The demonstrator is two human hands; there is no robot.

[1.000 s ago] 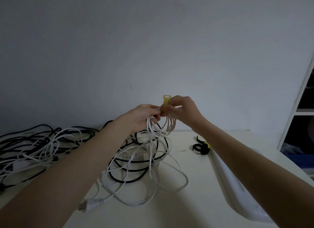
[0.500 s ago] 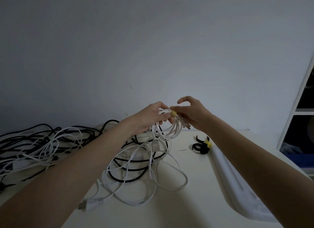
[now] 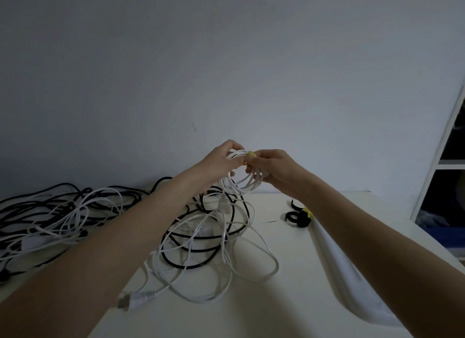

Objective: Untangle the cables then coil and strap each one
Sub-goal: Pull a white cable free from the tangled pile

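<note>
Both hands are raised above the pale tabletop (image 3: 289,274), meeting in front of the plain grey wall (image 3: 226,60). The left hand (image 3: 221,160) curls its fingers and thumb round the top of a small coil of thin white cable (image 3: 245,184), whose loops hang down between the two hands. The right hand (image 3: 273,167) pinches a narrow yellow strap (image 3: 251,154) wrapped over the top of that coil, fingertips closed on it; whether the strap is fully fastened is hard to tell in the dim light.

From the coil, the white cable trails down into a loose tangle of white and black cables (image 3: 208,239) lying on the table beneath the hands, with a white plug (image 3: 133,300) at its near edge. A second, larger heap of black and white cables (image 3: 50,217) spreads along the left of the table, by the wall.

To the right, a small bunch of black straps with a bit of yellow (image 3: 299,215) rests on the table, just beside the far end of a long white plastic strip (image 3: 352,274). A white shelf unit (image 3: 445,161) stands at the right edge.
</note>
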